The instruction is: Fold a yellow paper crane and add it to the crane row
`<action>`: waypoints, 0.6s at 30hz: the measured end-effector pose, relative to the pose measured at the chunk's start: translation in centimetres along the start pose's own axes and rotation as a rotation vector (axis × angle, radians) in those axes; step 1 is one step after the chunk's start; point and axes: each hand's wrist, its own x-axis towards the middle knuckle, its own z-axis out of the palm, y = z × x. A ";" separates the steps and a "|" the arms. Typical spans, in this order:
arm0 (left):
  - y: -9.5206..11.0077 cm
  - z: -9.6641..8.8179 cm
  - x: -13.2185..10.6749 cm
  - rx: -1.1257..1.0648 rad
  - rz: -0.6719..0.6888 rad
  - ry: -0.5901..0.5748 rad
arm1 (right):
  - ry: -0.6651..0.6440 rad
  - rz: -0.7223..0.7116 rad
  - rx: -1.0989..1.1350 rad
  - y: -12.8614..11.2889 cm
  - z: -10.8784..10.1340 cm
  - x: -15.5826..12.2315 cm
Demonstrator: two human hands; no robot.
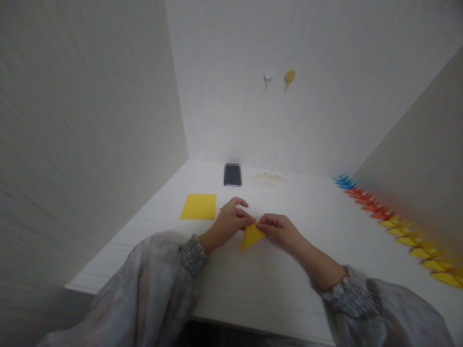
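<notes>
A small folded piece of yellow origami paper (pixel 252 235), roughly triangular, is held up just above the white table between my hands. My left hand (pixel 233 217) pinches its upper left edge between thumb and finger. With thumb and fingertips, my right hand (pixel 278 227) grips its upper right corner. The fingers partly cover the top of the paper. Left of my left hand lies a flat square stack or sheet of yellow paper (pixel 198 206). A tiny orange bit (pixel 220 208) shows beside my left hand, mostly hidden.
A dark, blurred-out flat device (pixel 232 174) lies near the back wall. Along the right wall runs a row of folded paper pieces: blue (pixel 345 181), orange-red (pixel 369 202) and yellow (pixel 421 246). Two hooks, white (pixel 268 74) and yellow (pixel 290 77), are on the back wall. Walls enclose three sides of the table (pixel 300 289).
</notes>
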 end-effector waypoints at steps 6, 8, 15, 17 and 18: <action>0.3 0.1 -0.2 -0.059 -0.019 -0.024 | -0.003 0.078 0.205 -1.2 -0.1 -0.3; 0.4 0.1 -0.2 -0.084 -0.034 -0.030 | 0.004 0.094 0.224 -1.5 -0.2 -0.4; 0.2 -0.1 -0.1 -0.045 -0.072 -0.163 | 0.046 0.113 0.270 -0.6 -0.4 -0.1; 0.1 -0.2 -0.1 -0.013 -0.058 -0.175 | 0.069 0.087 0.294 -0.5 -0.5 0.0; 0.1 -0.2 0.0 -0.014 -0.049 -0.156 | 0.078 0.064 0.311 -0.5 -0.5 0.0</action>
